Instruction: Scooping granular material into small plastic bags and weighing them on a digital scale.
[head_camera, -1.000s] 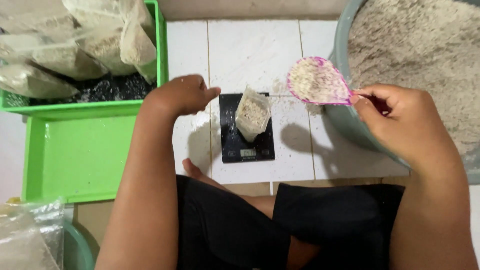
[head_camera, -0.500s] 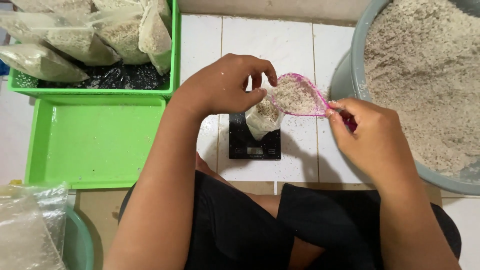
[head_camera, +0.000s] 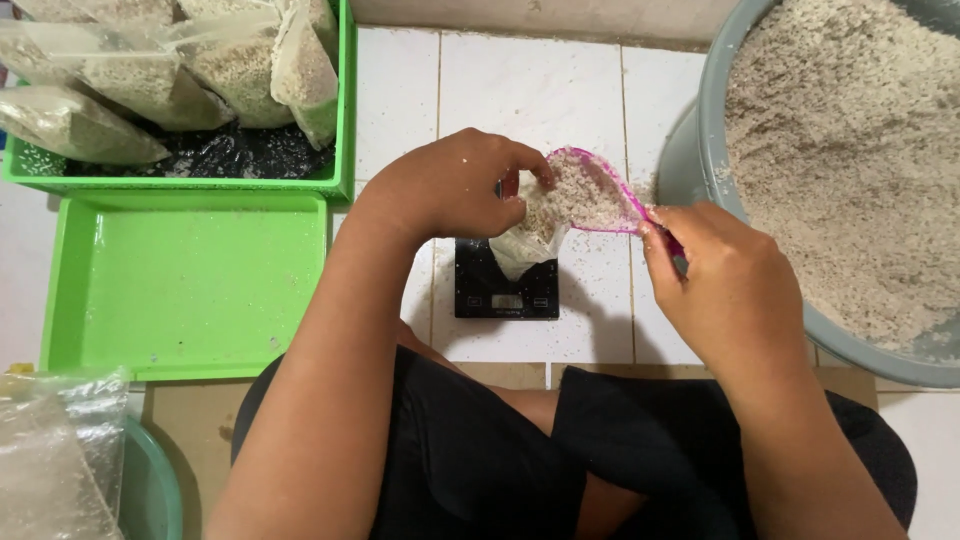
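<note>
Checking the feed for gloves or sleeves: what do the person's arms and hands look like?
Both arms are bare to the top of the view, no sleeves. The left hand and right hand wear no gloves; no rings, watch or bands show. Pale grain specks cling to the fingers of both.

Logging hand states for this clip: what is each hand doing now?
Left hand: closed, pinching the small clear plastic bag open.
Right hand: closed on the pink plastic scoop.
</note>
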